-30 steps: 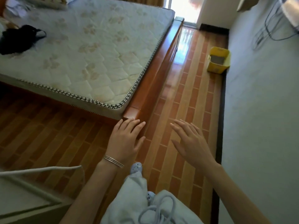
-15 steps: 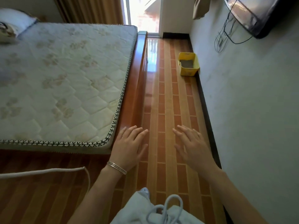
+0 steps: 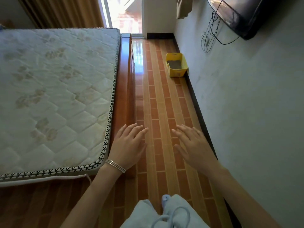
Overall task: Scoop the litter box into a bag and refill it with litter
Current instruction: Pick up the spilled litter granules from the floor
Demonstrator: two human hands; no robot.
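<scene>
A yellow litter box (image 3: 178, 71) with grey litter inside stands on the floor far ahead, against the right wall's baseboard. My left hand (image 3: 128, 145) is held out in front of me, palm down, fingers spread, a thin bracelet on the wrist, holding nothing. My right hand (image 3: 192, 143) is held out the same way, fingers apart and empty. Both hands hover over the floor strip, well short of the litter box. No bag or scoop is in sight.
A bare quilted mattress (image 3: 54, 89) on a wooden bed frame (image 3: 125, 89) fills the left. A narrow tiled floor aisle (image 3: 158, 112) runs between bed and white wall (image 3: 255, 112). A wall-mounted TV (image 3: 246, 14) with hanging cables is upper right; a bright doorway (image 3: 125, 14) lies ahead.
The view has swung right and forward along the aisle; the litter box now sits closer and more central. Both hands stay outstretched and empty.
</scene>
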